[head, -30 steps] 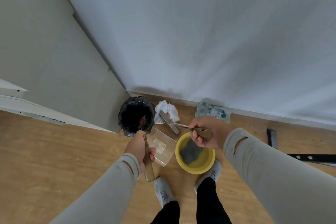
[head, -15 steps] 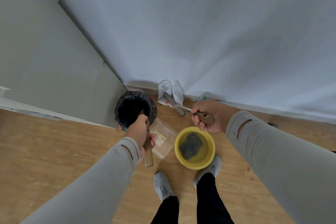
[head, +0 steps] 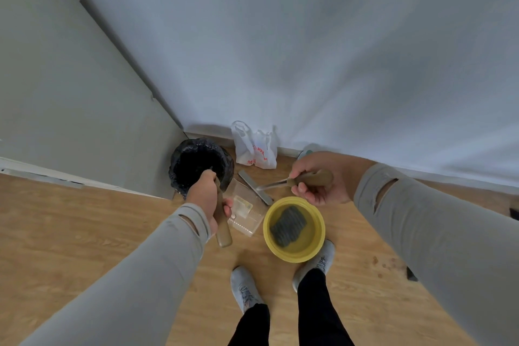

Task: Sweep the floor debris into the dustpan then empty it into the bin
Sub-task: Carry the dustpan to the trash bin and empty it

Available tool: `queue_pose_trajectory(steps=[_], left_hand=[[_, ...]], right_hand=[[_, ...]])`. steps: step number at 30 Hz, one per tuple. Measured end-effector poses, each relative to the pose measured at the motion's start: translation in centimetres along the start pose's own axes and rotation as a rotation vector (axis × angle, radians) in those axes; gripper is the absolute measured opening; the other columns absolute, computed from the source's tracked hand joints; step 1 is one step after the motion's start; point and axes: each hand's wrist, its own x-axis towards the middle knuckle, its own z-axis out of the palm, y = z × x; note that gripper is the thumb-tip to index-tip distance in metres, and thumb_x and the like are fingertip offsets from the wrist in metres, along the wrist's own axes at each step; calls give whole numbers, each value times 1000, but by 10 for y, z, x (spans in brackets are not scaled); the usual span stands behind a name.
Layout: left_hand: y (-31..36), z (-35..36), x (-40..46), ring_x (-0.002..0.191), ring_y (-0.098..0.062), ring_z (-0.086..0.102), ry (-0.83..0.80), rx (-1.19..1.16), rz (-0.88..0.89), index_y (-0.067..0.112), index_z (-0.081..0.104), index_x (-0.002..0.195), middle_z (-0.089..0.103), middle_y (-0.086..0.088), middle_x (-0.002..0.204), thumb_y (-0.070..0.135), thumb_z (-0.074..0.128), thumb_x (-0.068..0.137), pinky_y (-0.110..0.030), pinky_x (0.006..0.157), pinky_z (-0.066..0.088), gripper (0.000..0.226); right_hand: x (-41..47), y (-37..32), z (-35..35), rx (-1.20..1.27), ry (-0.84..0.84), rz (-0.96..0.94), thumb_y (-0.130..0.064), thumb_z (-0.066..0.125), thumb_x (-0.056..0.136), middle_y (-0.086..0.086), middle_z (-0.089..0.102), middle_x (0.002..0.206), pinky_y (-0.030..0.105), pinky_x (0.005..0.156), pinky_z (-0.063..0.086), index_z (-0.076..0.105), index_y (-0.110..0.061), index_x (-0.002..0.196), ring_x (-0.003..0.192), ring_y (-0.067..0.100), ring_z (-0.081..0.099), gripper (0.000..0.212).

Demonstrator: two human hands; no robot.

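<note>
My left hand [head: 206,198] grips the brown handle of a clear plastic dustpan [head: 244,212], held low just right of the bin. A pale scrap lies inside the pan. The bin [head: 200,166] is round, lined with a black bag, and stands in the corner where two walls meet. My right hand [head: 317,180] holds the brown handle of a small brush [head: 255,184], whose grey head points left, above the pan's far edge.
A yellow bowl [head: 294,229] with water and a dark scourer sits on the wood floor by my right shoe [head: 314,261]. A white plastic bag [head: 254,146] leans against the wall. Brown specks [head: 384,262] lie on the floor at right.
The view has tilted up, showing more wall. Both hands have stayed by the bin with dustpan and brush; the brush head has shifted slightly toward the pan.
</note>
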Motion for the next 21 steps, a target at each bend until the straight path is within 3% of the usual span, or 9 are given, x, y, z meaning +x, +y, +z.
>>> queue_pose_trajectory(steps=[9,21], left_hand=[[-31,-13,-9,40,-16,42,113,-123,-40,11,49,95,64,-23,90,32,40,96,-20,41,35,23],[-49,11,5,35,-15,43,45,-196,-50,12,47,92,59,-18,80,30,43,94,-22,38,35,18]], right_hand=[[-5,5,5,-54,78,-45,-12,54,97,9,60,61,20,39,49,52,-4,96,42,9,58,7],[-11,11,15,-45,94,-56,-11,56,96,9,59,64,20,39,49,49,-7,102,42,10,58,10]])
